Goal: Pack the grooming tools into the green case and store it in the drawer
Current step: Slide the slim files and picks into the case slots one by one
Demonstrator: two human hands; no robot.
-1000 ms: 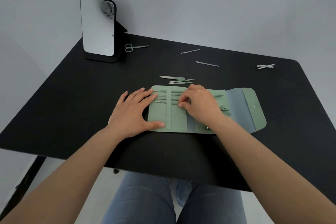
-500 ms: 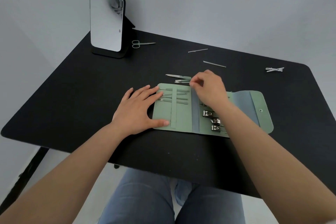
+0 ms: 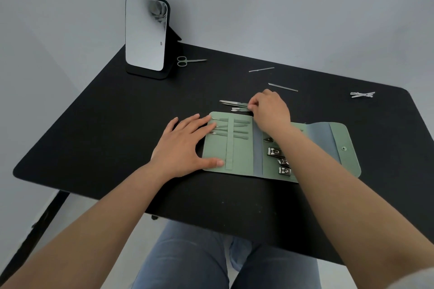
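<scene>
Head view, green case (image 3: 239, 148) unfolded flat, left hand (image 3: 185, 145) spread, right hand (image 3: 270, 108) pinching tool (image 3: 234, 102).

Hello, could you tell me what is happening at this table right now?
A person is packing grooming tools into an open green case on a black table. The left hand presses flat on the case's left edge, while the right hand pinches a metal tool lying just behind it. Scissors and other tools remain loose.
</scene>
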